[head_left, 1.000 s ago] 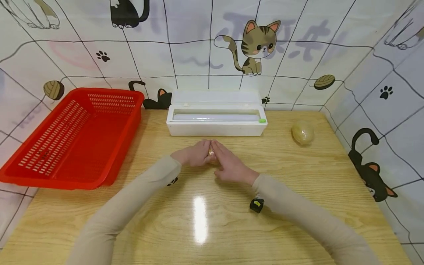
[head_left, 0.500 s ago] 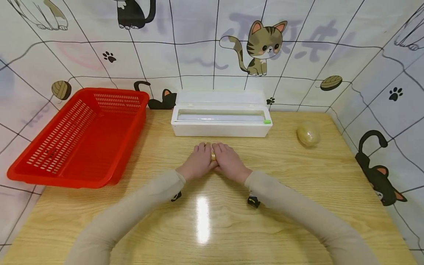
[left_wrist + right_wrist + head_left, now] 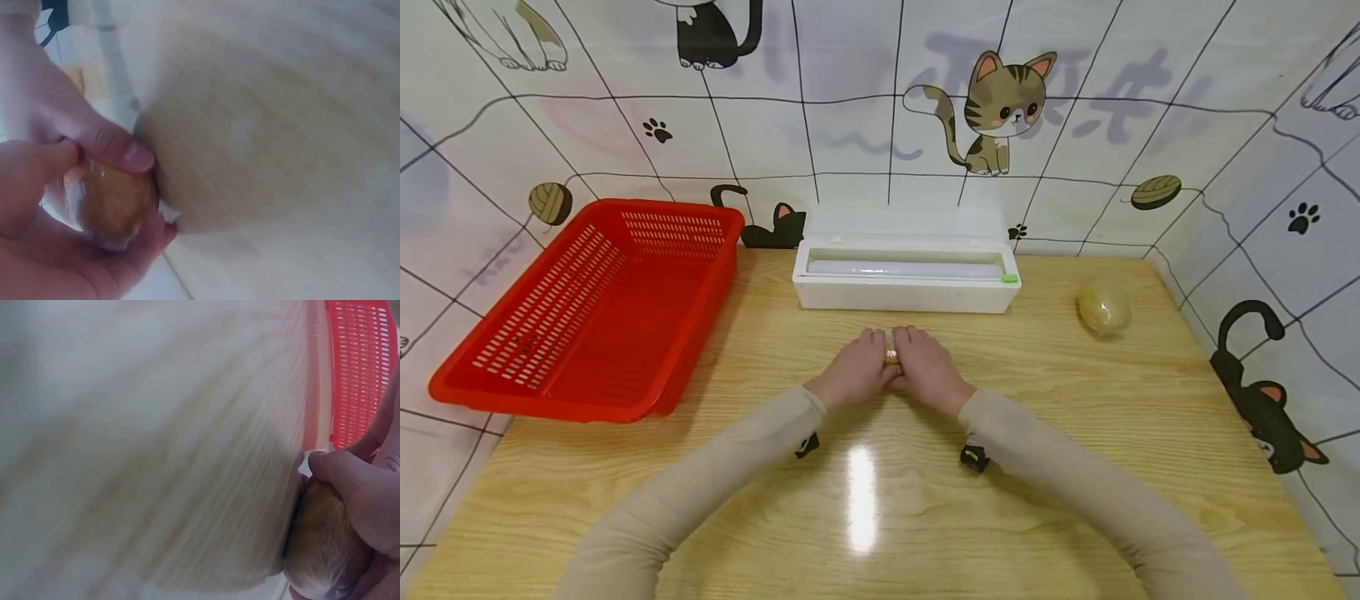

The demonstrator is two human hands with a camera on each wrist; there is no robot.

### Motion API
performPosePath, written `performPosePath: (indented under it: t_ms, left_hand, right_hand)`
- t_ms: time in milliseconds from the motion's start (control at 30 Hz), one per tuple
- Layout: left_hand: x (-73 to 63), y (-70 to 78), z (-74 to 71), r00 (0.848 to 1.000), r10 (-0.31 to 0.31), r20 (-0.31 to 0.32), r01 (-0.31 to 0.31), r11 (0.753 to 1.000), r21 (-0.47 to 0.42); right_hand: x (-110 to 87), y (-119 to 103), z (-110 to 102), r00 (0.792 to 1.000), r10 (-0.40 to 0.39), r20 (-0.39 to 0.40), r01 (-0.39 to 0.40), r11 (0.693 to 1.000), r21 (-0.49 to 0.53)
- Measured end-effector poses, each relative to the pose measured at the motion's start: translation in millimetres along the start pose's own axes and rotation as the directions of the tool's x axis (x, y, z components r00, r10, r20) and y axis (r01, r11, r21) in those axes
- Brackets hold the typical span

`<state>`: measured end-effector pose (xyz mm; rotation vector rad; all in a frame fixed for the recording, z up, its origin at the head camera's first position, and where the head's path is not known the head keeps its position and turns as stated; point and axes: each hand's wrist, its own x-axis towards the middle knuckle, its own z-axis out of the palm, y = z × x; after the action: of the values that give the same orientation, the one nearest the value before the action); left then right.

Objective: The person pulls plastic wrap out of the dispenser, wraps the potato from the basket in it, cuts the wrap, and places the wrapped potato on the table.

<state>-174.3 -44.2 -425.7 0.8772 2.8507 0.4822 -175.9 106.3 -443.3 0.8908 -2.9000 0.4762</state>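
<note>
Both hands meet at the middle of the table around a round, orange-brown item [image 3: 115, 200] wrapped in shiny cling film. Its exact kind is hard to tell under the wrap. My left hand [image 3: 853, 367] grips it from the left, fingers curled around its side in the left wrist view. From the other side my right hand [image 3: 931, 373] holds it, the thumb laid along it. Only a narrow strip of the item shows between the hands in the head view. Just beyond them stands a white cling film dispenser [image 3: 902, 296], lid up, with a roll inside and a green slider.
A red plastic basket [image 3: 692, 350] with slotted sides stands at the left of the wooden table [image 3: 1060, 517]. Toward the back right lies a yellowish round item [image 3: 1103, 308] wrapped in film. Walls covered with a cat-patterned sheet [image 3: 842, 142] enclose the back and sides.
Earlier the right hand's fingers lay straight against the wrapped item; now both hands curl around it side by side. The head view has shifted slightly, while basket and dispenser stay put.
</note>
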Motion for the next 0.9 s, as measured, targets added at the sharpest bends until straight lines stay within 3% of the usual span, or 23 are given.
performPosePath:
  t_ms: [67, 167, 333, 500, 633, 767, 900]
  left_hand:
    - [0.3, 0.2, -1.8, 1.000, 0.015, 0.020, -0.014, 1.000, -0.011]
    - [1.5, 2.5, -3.8, 0.998, 0.051, 0.039, -0.053, 0.997, 0.056]
    - [2.2, 7.7, -4.1, 0.998, 0.037, 0.059, -0.045, 0.989, 0.139]
    - [0.7, 9.5, -1.5, 1.000, -0.009, 0.011, 0.008, 0.997, 0.082]
    - [0.7, 8.5, -0.4, 1.000, -0.007, -0.012, 0.007, 0.999, 0.041]
    - [5.4, 3.7, 0.5, 0.998, 0.021, 0.060, -0.020, 1.000, -0.017]
    - [9.1, -1.0, 0.5, 0.989, 0.046, 0.138, -0.041, 0.998, -0.040]
  right_hand:
    - [-0.2, 0, 1, 1.000, -0.018, -0.006, 0.018, 1.000, -0.024]
    - [-0.8, 0, 2, 1.000, -0.011, 0.009, 0.011, 1.000, 0.025]
    - [-3.4, -1, -4, 0.993, 0.098, 0.058, -0.105, 0.986, 0.130]
    - [-4.2, -2, -7, 0.993, 0.096, 0.064, -0.103, 0.987, 0.127]
    - [-3.4, 0, -2, 0.998, 0.069, 0.011, -0.070, 0.990, 0.126]
    - [-2.7, 1, 4, 0.997, 0.062, -0.036, -0.057, 0.991, 0.125]
    - [-1.2, 2, 5, 0.998, 0.058, -0.007, -0.057, 0.992, 0.112]
